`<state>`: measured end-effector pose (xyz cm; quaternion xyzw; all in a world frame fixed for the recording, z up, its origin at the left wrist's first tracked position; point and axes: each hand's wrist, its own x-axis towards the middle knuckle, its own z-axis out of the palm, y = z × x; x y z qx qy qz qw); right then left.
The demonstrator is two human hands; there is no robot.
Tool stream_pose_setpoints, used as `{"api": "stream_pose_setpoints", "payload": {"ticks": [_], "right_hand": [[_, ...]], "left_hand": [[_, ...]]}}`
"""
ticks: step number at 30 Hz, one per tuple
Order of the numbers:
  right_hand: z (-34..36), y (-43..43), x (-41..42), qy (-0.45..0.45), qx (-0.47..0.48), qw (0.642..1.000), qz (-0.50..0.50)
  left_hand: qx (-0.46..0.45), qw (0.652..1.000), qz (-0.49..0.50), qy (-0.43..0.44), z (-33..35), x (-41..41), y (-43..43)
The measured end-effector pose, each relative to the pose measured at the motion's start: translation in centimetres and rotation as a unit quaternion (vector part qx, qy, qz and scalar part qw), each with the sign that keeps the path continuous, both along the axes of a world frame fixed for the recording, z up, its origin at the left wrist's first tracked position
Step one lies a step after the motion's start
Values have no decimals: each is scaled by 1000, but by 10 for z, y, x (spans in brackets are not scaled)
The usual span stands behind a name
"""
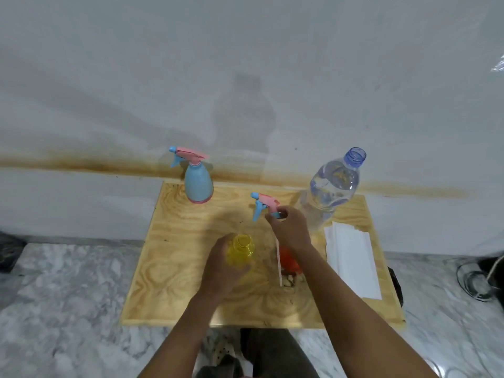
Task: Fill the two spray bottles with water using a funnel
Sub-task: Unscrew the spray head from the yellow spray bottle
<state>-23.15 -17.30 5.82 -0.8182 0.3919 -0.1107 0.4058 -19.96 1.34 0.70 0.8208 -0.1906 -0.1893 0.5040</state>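
Note:
My left hand [222,264] grips a yellow spray bottle [241,250] that stands upright on the wooden table [174,268] with its neck uncovered. My right hand [290,230] holds the pink and blue spray head [263,204] lifted off it, its white dip tube [278,261] hanging down beside the bottle. A blue spray bottle [198,184] with its pink head on stands at the back left. A large clear water bottle [331,186], uncapped, stands at the back right. An orange funnel [289,259] lies partly hidden under my right wrist.
Folded white paper [351,263] lies along the table's right side. A white wall rises just behind the table. Marble floor surrounds it, with dark cables [476,279] at the right and a dark object at the far left.

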Motion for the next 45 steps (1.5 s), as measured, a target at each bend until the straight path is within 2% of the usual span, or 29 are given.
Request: {"api": "stream_pose_setpoints", "payload": {"ticks": [4, 16, 25, 29, 33, 35, 39, 42, 45], "right_hand": [[-30, 6, 11, 48, 39, 998, -15], [-76, 4, 23, 147, 60, 987, -17], [-72, 4, 21, 140, 78, 987, -27], [-51, 23, -7, 65, 29, 996, -44], [-41, 50, -53, -9, -117, 990, -79], [-43, 54, -74, -26, -140, 984, -110], [-51, 41, -98, 14, -89, 981, -172], [-64, 24, -103, 46, -19, 991, -126], [-74, 11, -101, 61, 12, 993, -101]], "left_hand": [[-6, 1000, 2, -10, 0, 1, 0], [10, 1000, -5, 1, -7, 4, 1], [13, 1000, -19, -17, -8, 6, 2], [15, 1000, -15, -16, -10, 5, 3], [21, 999, -15, -28, -9, 6, 2], [15, 999, -15, -35, -8, 6, 2], [21, 999, -10, -42, -8, 6, 0], [21, 999, -8, -40, -7, 4, -2], [24, 999, -1, -39, -5, 2, -2]]}}
